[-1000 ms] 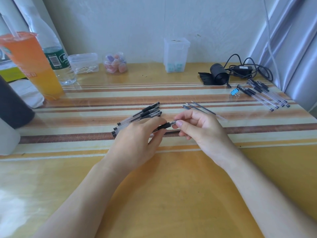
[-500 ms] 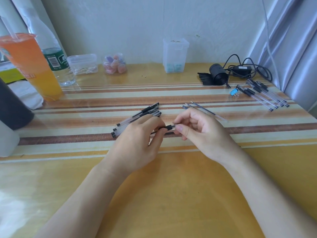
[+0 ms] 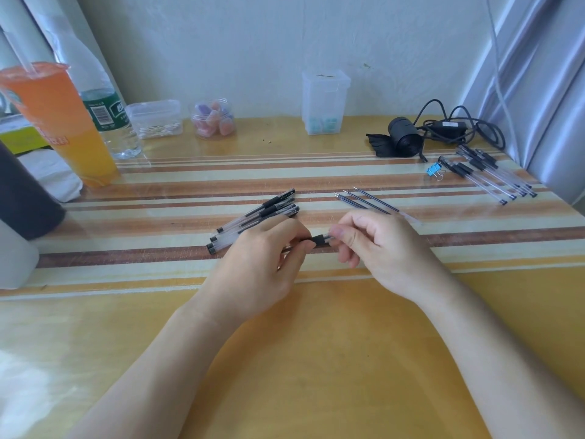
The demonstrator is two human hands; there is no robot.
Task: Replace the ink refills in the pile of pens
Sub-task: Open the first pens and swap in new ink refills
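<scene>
At centre I see my left hand (image 3: 262, 258) and right hand (image 3: 383, 248) pinching one clear-barrelled black-gripped pen (image 3: 320, 240), mostly hidden by fingers, the pile of matching pens (image 3: 253, 221) at ten o'clock, thin dark refills (image 3: 367, 202) at one o'clock.

Glossy, smooth striped table (image 3: 316, 359); clear plastic pens (image 3: 253, 217) with matt black grips.
</scene>
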